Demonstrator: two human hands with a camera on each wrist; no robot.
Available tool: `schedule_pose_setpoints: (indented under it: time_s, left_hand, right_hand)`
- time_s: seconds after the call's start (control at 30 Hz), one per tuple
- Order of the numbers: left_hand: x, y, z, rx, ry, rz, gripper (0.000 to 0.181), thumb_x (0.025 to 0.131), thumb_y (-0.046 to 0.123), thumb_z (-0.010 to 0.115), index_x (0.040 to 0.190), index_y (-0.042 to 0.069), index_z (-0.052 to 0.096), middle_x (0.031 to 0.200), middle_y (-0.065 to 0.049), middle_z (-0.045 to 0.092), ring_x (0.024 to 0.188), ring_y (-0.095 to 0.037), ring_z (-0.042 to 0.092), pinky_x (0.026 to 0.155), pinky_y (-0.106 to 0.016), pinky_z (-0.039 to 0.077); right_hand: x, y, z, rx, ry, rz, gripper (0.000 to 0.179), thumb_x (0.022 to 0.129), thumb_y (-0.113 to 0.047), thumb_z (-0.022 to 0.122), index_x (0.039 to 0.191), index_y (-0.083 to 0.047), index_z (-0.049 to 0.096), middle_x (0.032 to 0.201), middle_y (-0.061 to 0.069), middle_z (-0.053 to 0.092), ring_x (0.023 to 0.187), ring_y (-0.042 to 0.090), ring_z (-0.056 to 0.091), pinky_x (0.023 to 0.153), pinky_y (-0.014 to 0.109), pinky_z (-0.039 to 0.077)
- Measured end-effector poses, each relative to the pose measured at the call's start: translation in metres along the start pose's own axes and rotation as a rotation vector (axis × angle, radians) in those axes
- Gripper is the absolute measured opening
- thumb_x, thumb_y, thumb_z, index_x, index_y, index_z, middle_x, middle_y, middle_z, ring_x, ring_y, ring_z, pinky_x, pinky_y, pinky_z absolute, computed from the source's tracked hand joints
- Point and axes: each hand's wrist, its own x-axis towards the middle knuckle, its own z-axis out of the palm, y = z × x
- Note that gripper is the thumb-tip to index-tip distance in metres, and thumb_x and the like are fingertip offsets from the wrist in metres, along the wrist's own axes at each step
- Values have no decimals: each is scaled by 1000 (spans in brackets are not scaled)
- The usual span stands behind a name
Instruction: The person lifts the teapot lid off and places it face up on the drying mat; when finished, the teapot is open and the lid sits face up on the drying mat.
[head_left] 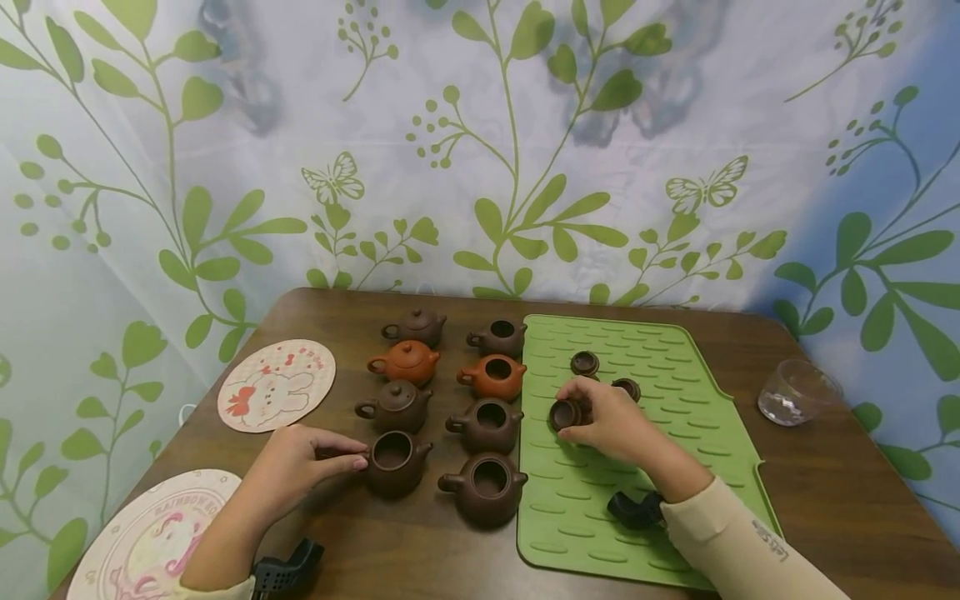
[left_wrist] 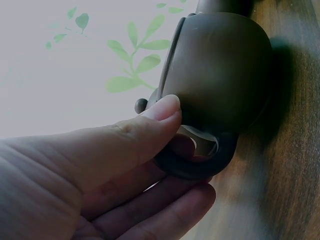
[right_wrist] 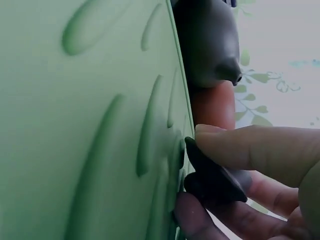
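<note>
My left hand (head_left: 300,462) pinches the looped handle of a dark brown teapot (head_left: 393,477) at the front of the left row. Its top is uncovered and its spout points right. The left wrist view shows the thumb near the teapot body (left_wrist: 220,75) with fingers around the handle (left_wrist: 195,169). Over the green mat (head_left: 600,533), my right hand (head_left: 611,421) holds a small dark lid (head_left: 564,415) between thumb and fingers. In the right wrist view this lid (right_wrist: 215,180) is tilted, close to the mat. Two more lids, one farther back (head_left: 584,362) and one (head_left: 626,388) beside the hand, lie there.
Behind the held teapot stand lidded teapots: dark brown (head_left: 397,408), orange (head_left: 412,360), brown (head_left: 420,327). A second row of uncovered teapots (head_left: 487,500) lines the mat's left edge. Round placemats (head_left: 277,385) lie left; a clear glass (head_left: 795,396) stands right.
</note>
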Motion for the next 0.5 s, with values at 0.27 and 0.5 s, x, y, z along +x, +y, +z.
schedule_pose_setpoints:
  time_s: [0.27,0.5]
  left_hand:
    - [0,2,0,-2,7,10,12,88,34,87,97,26,87,92,19,76,94,-7,72,82,-36,59]
    - [0,1,0,14,7,4,12,88,33,87,98,26,87,92,20,76,95,-7,72,83,-36,59]
  right_hand:
    - [-1,-3,2,-41,20,36,44,84,-9,91,122,-9,69,107,2,68,91,18,65,75,41,55]
    - [-3,-6,1,-59,27,59,44,85,-8,90,124,-7,70,112,5,69,95,22,67,78,42,56]
